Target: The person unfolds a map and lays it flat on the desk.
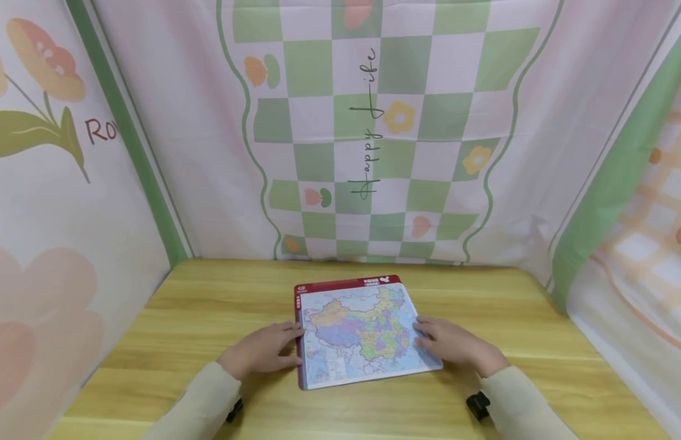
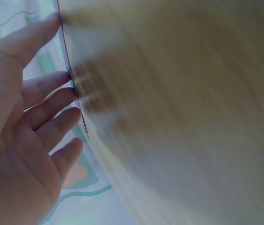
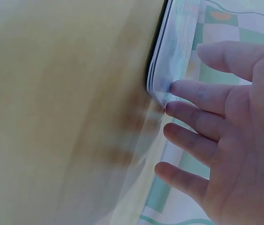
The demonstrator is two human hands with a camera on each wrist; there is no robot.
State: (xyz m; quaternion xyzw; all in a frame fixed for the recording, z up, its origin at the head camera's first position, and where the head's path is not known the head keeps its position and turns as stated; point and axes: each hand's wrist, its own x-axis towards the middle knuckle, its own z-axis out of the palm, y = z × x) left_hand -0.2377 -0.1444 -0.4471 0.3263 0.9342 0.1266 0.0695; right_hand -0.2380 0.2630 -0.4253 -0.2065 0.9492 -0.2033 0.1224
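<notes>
A map puzzle board (image 1: 362,330) w/ a red border is seen lying flat on the wooden table (image 1: 208,305), approx. mid-table and slightly toward the near edge. Coloured map regions are printed on its face; small text along the red top strip cannot be read.

The left hand (image 1: 263,349) is laid at the board's left edge, fingers straight and loosely spread, tips touching the red rim (in the left wrist view the fingertips (image 2: 69,96) are met by a thin dark edge; nothing is curled round it). The right hand (image 1: 453,343) is placed at the board's right edge, fingers straight and slightly apart, tips resting on the map face nr. the edge. In the right wrist view the fingertips (image 3: 174,86) are shown touching the pale rim of the board (image 3: 162,70); no pinch is made. Both wrist views are blurred, so finer contact cannot be told.

Cream sleeves (image 1: 203,397) are worn on both arms. The table is enclosed on three sides by a cloth backdrop (image 1: 373,122), green-and-white checked w/ flowers and script lettering.
</notes>
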